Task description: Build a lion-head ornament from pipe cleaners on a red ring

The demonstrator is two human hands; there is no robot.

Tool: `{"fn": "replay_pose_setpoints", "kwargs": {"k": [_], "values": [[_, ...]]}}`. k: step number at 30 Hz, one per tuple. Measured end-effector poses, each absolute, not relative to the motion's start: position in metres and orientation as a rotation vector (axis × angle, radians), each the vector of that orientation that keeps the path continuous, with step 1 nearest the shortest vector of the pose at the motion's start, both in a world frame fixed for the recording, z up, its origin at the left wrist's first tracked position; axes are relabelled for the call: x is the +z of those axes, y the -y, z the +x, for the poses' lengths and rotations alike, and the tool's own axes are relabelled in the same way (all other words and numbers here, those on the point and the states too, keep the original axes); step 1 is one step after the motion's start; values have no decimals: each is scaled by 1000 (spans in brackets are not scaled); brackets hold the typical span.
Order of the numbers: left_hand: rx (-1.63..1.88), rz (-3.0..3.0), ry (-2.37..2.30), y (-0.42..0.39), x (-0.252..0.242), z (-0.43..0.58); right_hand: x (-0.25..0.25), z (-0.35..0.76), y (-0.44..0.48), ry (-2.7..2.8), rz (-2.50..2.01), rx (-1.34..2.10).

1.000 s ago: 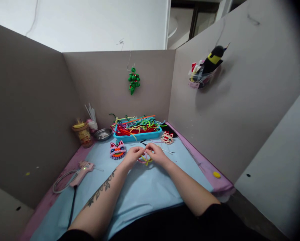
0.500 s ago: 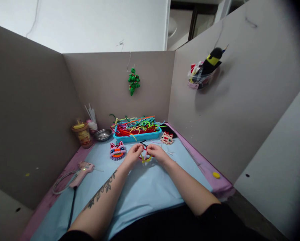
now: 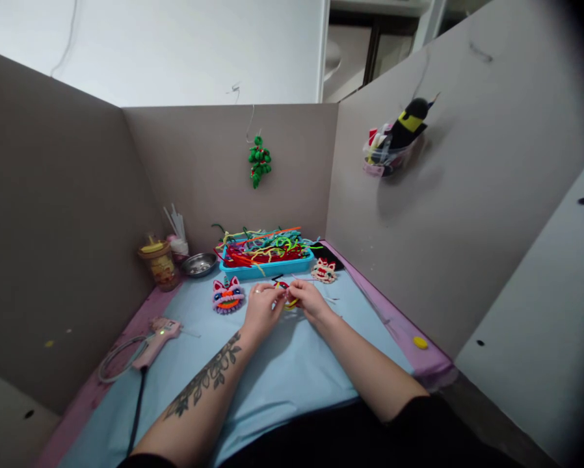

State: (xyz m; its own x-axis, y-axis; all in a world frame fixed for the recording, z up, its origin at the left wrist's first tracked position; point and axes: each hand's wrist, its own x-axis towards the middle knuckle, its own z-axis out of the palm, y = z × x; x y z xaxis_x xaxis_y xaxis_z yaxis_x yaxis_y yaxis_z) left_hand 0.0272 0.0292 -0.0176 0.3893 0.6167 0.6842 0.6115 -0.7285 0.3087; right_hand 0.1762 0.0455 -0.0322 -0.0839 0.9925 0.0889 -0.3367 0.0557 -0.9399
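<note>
My left hand [image 3: 261, 307] and my right hand [image 3: 307, 299] meet over the light blue mat [image 3: 282, 377], fingers pinched together on a small pipe-cleaner piece [image 3: 287, 294] of red, yellow and black. Most of that piece is hidden behind my fingers. A finished pink lion-face figure [image 3: 227, 296] lies just left of my left hand. A second, red and white face figure [image 3: 324, 271] lies beyond my right hand. The blue tray [image 3: 266, 266] heaped with coloured pipe cleaners stands right behind both hands.
A pink glue gun [image 3: 154, 333] with its cord lies at the left. A jar [image 3: 159, 262], a metal bowl [image 3: 199, 263] and white sticks stand in the back left corner. Grey partition walls enclose three sides; a green ornament [image 3: 259, 160] hangs at the back. A yellow bead [image 3: 420, 342] rests near the right edge.
Both hands shifted slightly away from me toward the tray, and the left hand has turned over the pipe-cleaner piece, covering more of it.
</note>
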Motion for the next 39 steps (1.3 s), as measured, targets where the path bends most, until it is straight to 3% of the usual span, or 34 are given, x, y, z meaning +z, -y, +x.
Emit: {"fn": "replay_pose_setpoints", "kwargs": {"k": [12,19,26,31,39], "values": [[1185,2695,-1166,-30,-10,23,-32,180,-47,1101,-879,1352],[1369,2171,-1128,-40,-7,19,-29,186,-43,1146,-755,1590],[853,1462,-1002,-49,-20,18,-37,189,-49,986,-768,1906],[712,1170,-910,-48,-24,16,-42,189,-53,901,-824,2069],[706,1261,-871,-43,-22,19,-39,179,-46,1099,-876,1742]]}}
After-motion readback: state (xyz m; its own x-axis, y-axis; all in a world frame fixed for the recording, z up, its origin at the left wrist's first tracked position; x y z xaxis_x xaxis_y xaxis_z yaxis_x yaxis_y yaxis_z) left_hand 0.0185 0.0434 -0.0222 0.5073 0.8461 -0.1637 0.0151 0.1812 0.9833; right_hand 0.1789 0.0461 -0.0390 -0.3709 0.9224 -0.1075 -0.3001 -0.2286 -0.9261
